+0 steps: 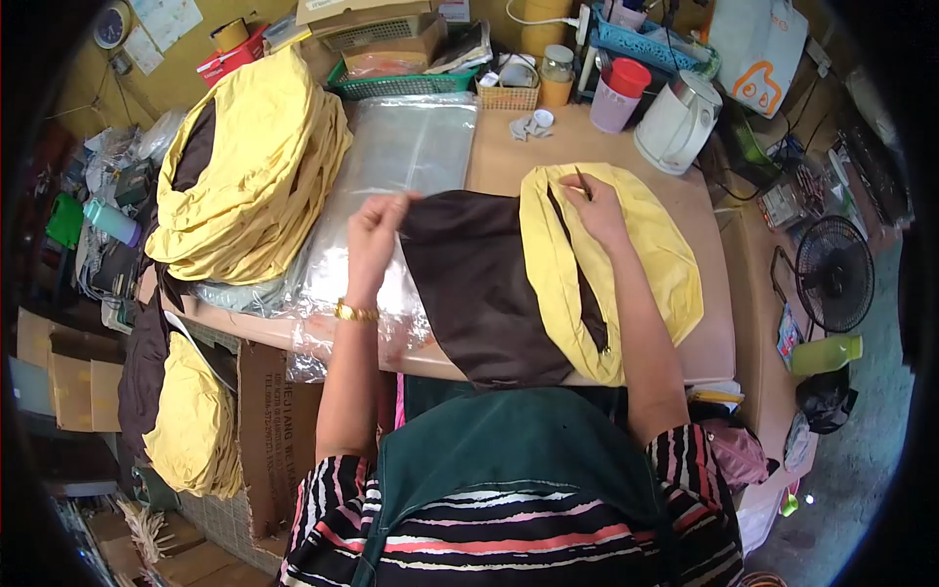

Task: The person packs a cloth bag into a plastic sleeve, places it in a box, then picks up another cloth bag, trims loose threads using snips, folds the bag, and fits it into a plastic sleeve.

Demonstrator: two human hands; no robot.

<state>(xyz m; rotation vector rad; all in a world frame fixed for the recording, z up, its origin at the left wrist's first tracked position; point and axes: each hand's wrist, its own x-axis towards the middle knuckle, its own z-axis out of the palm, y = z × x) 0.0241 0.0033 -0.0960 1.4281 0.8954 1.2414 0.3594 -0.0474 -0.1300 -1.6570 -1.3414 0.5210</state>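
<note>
On the table in front of me lies a yellow and dark brown fabric bag [650, 264], its brown panel [474, 293] spread to the left. A long dark slit, which looks like a zipper opening [577, 264], runs down the yellow part. My left hand [377, 230] is closed, pinching the upper left corner of the brown panel. Over the top of the yellow part, my right hand [597, 210] is closed around a small dark pointed tool [584, 182]; its exact kind is too small to tell. Its fingers are close to the upper end of the slit.
A tall stack of yellow bags [245, 176] stands at the left, beside clear plastic sheets [411, 137]. More yellow pieces [191, 421] hang below the table's left edge. Along the back are a green basket [401, 86], a pink cup [614, 106] and a white kettle [678, 122]. A fan [834, 272] stands right.
</note>
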